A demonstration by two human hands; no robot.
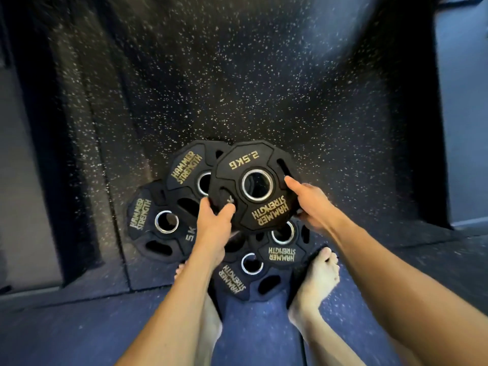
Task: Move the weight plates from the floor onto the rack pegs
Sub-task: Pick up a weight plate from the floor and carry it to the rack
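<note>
Between both hands' fingers [226,210] (above floor): plate [254,184]

One head-worn wide-angle view looks steeply down, close over the hands [264,207] toward the floor [237,75].

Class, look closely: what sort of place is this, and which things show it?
Probably a gym's weights area: a 2.5 kg plate held in both hands, more Hammer Strength plates below it, and speckled rubber flooring.
</note>
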